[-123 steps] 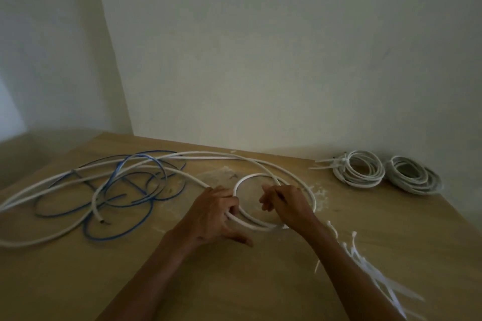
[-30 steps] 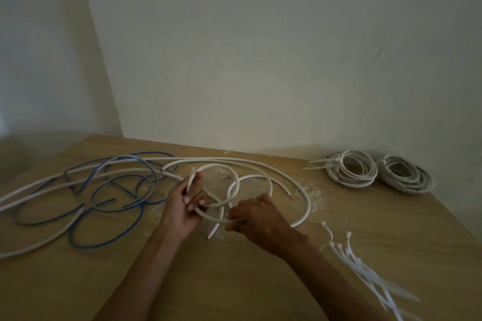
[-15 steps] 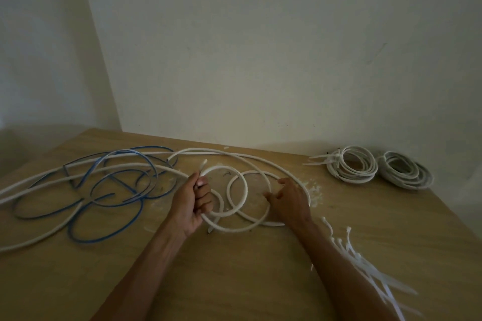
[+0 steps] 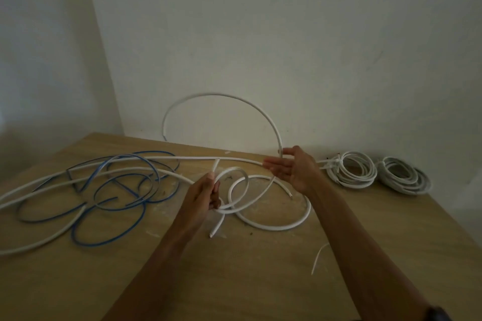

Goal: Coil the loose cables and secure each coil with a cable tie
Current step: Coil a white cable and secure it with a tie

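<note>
left hand (image 4: pixel 206 194) gripping white cable (image 4: pixel 273 227) loops; right hand (image 4: pixel 293 168), fingers straight, touching its raised arc; tied coils (image 4: pixel 350 183) lying right of white cable

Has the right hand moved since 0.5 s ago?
Yes. The right hand rose off the table, now level with the nearer tied coil, carrying the white cable.
</note>
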A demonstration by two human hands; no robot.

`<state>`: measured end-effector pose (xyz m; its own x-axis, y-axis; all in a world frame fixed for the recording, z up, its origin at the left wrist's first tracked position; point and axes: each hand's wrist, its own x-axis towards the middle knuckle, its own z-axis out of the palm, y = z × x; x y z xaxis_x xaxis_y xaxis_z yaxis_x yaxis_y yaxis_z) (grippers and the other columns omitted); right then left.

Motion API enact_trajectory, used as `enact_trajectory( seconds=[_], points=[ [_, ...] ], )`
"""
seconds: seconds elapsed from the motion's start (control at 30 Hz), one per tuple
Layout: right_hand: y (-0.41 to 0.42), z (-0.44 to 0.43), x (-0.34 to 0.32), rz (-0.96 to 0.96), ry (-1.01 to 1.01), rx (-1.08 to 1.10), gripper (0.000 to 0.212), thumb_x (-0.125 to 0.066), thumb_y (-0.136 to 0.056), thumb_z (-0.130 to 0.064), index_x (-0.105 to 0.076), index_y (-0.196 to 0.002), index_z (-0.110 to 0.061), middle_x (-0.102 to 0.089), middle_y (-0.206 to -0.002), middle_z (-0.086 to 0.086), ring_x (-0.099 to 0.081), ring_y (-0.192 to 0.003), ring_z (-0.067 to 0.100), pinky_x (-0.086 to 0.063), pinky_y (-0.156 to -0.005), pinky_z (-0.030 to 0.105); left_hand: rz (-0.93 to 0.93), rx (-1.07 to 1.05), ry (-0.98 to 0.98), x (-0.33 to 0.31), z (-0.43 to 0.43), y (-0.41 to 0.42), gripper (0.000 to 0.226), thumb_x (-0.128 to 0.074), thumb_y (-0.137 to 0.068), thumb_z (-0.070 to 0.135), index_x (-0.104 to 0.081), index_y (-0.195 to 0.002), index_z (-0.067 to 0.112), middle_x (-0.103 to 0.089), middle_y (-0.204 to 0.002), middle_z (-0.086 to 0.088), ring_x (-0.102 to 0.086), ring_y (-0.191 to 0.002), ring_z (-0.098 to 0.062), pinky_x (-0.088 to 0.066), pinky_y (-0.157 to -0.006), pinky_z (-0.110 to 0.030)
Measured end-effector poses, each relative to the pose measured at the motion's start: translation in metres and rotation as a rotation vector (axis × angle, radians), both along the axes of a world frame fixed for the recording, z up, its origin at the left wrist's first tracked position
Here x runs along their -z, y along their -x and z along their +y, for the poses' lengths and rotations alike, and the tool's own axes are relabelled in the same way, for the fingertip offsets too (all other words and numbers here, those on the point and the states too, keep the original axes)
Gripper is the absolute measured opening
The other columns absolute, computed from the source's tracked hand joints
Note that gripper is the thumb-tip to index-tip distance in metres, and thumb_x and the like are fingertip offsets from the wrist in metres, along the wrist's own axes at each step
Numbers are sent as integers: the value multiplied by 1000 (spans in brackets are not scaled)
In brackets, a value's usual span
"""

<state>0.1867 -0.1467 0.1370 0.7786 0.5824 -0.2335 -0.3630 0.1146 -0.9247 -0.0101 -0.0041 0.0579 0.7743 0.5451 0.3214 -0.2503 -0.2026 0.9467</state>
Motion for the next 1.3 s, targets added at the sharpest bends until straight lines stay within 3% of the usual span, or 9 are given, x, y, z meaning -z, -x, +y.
enact_trajectory(
  seconds=[0.13, 0.2, 0.3, 0.37, 0.57, 0.73, 1.0, 1.13, 1.3],
  points=[
    [-6, -5, -8, 318, -208, -143, 48, -57, -98, -50, -51, -119, -7, -69, -114, 31, -72, -97, 40, -62, -79, 43, -61, -145, -463, 4, 2, -4, 38, -38, -105, 45, -48, -79, 20, -42, -61, 9, -38, -52, -4, -32, -52, -25],
    [-7, -5, -13, 423, -307, -210, 42, -67, -91, -24, -50, -123, -2, -65, -118, 31, -72, -94, 39, -64, -73, 42, -25, -195, -612, 5, 8, -8, 31, -39, -105, 40, -47, -79, 27, -46, -61, 8, -42, -48, -4, -30, -49, -21],
    [-8, -7, -19, 547, -441, -379, 81, -75, -58, 24, -44, -131, 11, -61, -121, 32, -70, -65, 21, -56, -45, 22, 34, -266, -761, 11, 15, -11, 34, -37, -107, 39, -45, -77, 26, -43, -61, 4, -44, -53, -8, -37, -53, -29],
    [-8, -11, -21, 614, -485, -468, 90, -77, -49, 33, -43, -130, 15, -63, -115, 32, -61, -48, 16, -46, -34, 19, 2, -322, -884, 13, 18, -11, 38, -34, -108, 42, -45, -77, 22, -39, -62, 9, -42, -54, -8, -36, -54, -28],
    [1, -19, -18, 433, -376, -628, 66, -86, -66, 8, -51, -122, 10, -53, -67, 5, -41, -34, 8, -35, -28, 19, -88, -533, -677, 7, 26, -9, 35, -43, -109, 29, -52, -78, 15, -41, -58, 11, -44, -48, -6, -27, -46, -14],
    [42, -9, -62, 7, -304, -462, 39, -39, -103, -10, -47, -134, 12, -49, -70, -1, -33, -38, 4, -30, -33, 14, -148, -292, -77, -12, 6, -13, 45, -35, -106, 39, -40, -71, 12, -35, -56, 4, -35, -50, -12, -32, -52, -27],
    [114, -17, -152, -1007, -209, -500, 32, -45, -106, -4, -61, -134, -5, -52, -72, 8, -37, -48, 11, -33, -44, 19, -497, 46, 485, -131, -18, -18, 45, -36, -105, 40, -47, -73, 11, -42, -56, -2, -42, -46, -14, -37, -49, -26],
    [131, -9, -146, -1623, 135, -483, 35, -56, -102, -11, -64, -135, -20, -62, -78, -22, -62, -69, 0, -47, -69, 14, -559, 129, 649, -164, -23, -6, 30, -48, -102, 29, -66, -84, 15, -50, -63, 0, -48, -52, -11, -43, -46, -23],
    [113, -2, -88, -1656, 202, -275, 20, -66, -94, -23, -72, -113, -23, -66, -93, -11, -63, -84, 14, -53, -77, 43, -547, 276, 879, -139, -23, -7, 43, -36, -109, 37, -57, -79, 15, -54, -74, -1, -54, -62, -15, -53, -54, -25]
  ],
)
